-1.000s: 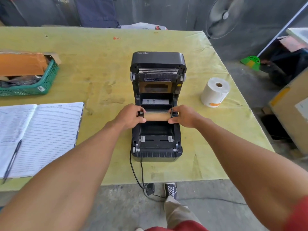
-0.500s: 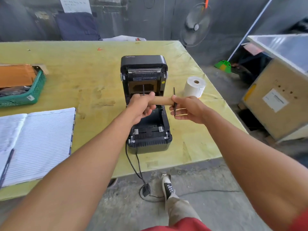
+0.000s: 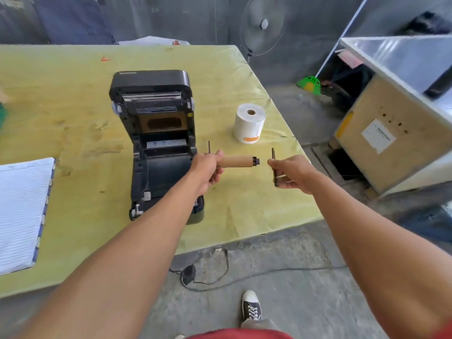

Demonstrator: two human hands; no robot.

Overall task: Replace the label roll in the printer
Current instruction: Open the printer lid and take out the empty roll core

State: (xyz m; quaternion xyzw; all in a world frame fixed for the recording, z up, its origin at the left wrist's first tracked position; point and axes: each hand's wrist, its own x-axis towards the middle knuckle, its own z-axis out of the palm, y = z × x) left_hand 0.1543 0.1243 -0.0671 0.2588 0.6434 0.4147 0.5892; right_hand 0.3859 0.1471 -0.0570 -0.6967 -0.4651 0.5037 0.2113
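The black label printer (image 3: pixel 156 133) stands on the yellow-green table with its lid up and its roll bay bare. My left hand (image 3: pixel 208 168) grips the left end of an empty brown cardboard core (image 3: pixel 236 161) that sits on a black spindle, held in the air to the right of the printer. A thin black guide disc sticks up behind that hand. My right hand (image 3: pixel 291 172) holds a second black guide disc (image 3: pixel 274 167), pulled a short way off the spindle's right end. A full white label roll (image 3: pixel 249 127) stands upright on the table beyond my hands.
An open lined notebook (image 3: pixel 22 211) lies at the table's left. The table's front edge runs just below my forearms. On the floor are a power adapter with cable (image 3: pixel 189 276) and my shoe (image 3: pixel 250 305). A cardboard box (image 3: pixel 381 135) and a fan (image 3: pixel 263 25) stand to the right.
I lifted the core and spindle out of the printer bay and carried them to the right. My right hand has pulled the guide disc off the spindle's end.
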